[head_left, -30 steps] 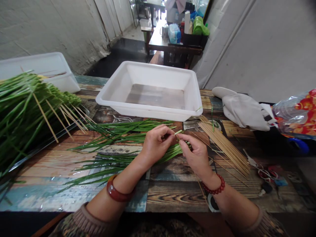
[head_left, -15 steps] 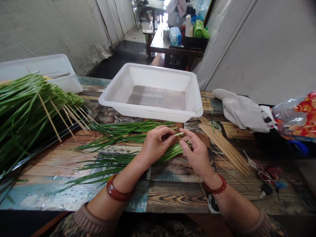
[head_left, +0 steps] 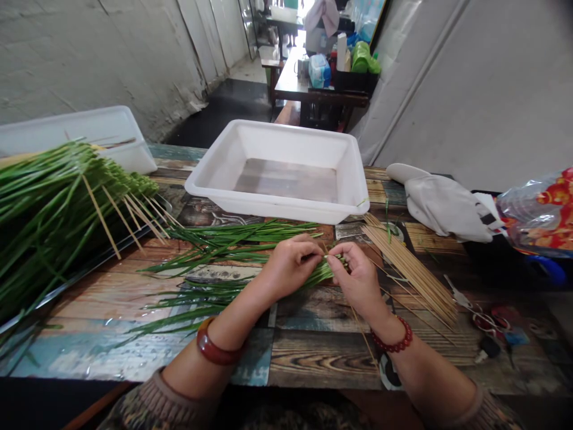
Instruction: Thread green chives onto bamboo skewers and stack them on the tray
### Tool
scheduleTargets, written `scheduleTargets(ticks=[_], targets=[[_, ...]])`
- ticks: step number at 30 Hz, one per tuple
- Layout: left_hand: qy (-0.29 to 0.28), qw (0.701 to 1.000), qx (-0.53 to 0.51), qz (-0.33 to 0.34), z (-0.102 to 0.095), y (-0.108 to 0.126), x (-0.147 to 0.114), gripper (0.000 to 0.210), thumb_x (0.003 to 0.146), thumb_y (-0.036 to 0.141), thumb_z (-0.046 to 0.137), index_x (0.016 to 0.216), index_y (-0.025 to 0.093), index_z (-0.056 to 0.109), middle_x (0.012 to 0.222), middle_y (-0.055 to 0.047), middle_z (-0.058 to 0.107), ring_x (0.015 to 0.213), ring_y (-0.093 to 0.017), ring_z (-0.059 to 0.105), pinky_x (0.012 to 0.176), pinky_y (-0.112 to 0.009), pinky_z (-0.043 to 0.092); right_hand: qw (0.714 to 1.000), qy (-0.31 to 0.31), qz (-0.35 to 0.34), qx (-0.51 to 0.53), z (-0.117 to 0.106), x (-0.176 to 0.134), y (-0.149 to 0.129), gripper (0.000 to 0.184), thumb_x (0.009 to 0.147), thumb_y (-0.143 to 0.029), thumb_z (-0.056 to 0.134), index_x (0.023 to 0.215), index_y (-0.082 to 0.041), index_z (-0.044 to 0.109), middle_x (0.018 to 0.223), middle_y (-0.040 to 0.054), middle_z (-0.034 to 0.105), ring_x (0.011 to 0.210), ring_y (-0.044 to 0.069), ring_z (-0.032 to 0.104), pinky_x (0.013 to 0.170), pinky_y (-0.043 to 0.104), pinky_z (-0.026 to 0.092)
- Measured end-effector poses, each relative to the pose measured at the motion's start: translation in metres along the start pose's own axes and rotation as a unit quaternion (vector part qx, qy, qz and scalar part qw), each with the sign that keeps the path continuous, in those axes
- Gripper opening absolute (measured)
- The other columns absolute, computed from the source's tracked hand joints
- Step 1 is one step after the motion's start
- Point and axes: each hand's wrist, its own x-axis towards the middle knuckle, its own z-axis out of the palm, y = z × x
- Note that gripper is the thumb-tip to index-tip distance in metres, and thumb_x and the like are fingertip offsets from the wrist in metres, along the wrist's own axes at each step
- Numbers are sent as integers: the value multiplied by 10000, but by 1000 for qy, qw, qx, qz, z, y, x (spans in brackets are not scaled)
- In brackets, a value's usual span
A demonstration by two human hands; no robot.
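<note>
My left hand (head_left: pixel 293 266) is closed, its thumb and fingertips pinching a chive at the stem end. Close by on the right, my right hand (head_left: pixel 356 275) is closed around a thin bamboo skewer (head_left: pixel 364 341), whose lower end slants out below the palm toward the table's front edge. The two sets of fingertips nearly meet near the skewer's upper end. Pale stem ends of chives (head_left: pixel 326 273) show between and below the hands, and their green leaves (head_left: pixel 203 289) trail left over the table. A second row of chives (head_left: pixel 233 234) lies just behind.
At left, skewered chives (head_left: pixel 49 197) are piled on a tray, before a white tub (head_left: pixel 134 134). A white plastic bin (head_left: pixel 277 206) stands ahead. To the right lie a bundle of bamboo skewers (head_left: pixel 412 269), a pale cap (head_left: pixel 432 200), scissors (head_left: pixel 456 292) and a key (head_left: pixel 486 349).
The pale chive end that stuck out between my fingertips is now hidden. My left fingertips have shifted slightly down beside the skewer, while my right hand stays nearly in place.
</note>
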Motion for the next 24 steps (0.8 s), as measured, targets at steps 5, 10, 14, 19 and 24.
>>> scheduleTargets(ticks=[5, 10, 14, 19, 24], targets=[[67, 992, 93, -47, -16, -18, 5, 152, 872, 124, 565, 907, 158, 709, 890, -63, 693, 834, -168, 643, 751, -274, 494, 999, -21, 33, 35, 1, 2, 2, 188, 884, -349, 586, 985, -191, 583, 771, -18, 586, 506, 83, 507, 471, 212, 433], [-5, 985, 165, -45, -12, -40, 6, 158, 848, 100, 585, 928, 150, 712, 926, -72, 675, 880, -187, 632, 811, -303, 498, 997, -27, 58, 48, 2, 4, 4, 271, 871, -398, 601, 1026, -176, 613, 778, -10, 599, 500, 90, 528, 476, 227, 441], [-56, 960, 270, -46, -5, -42, 7, 152, 837, 156, 625, 958, 159, 715, 942, -84, 657, 912, -225, 605, 838, -348, 482, 997, -29, 55, 40, 3, 5, 5, 272, 873, -405, 590, 995, -166, 639, 728, -13, 593, 490, 93, 528, 475, 226, 429], [-75, 937, 339, -34, -4, -36, 10, 141, 866, 204, 583, 792, 162, 695, 868, -85, 637, 846, -232, 577, 764, -352, 454, 999, -21, 31, 14, 3, 5, 5, 256, 874, -387, 588, 979, -165, 661, 722, -1, 608, 502, 98, 518, 476, 226, 419], [15, 978, 204, -41, -7, -31, 7, 78, 831, 123, 577, 780, 158, 624, 799, -31, 634, 769, -167, 574, 710, -282, 441, 999, -11, 23, 21, 3, 3, -1, 242, 880, -379, 588, 983, -171, 656, 795, 9, 636, 498, 88, 526, 477, 221, 435]])
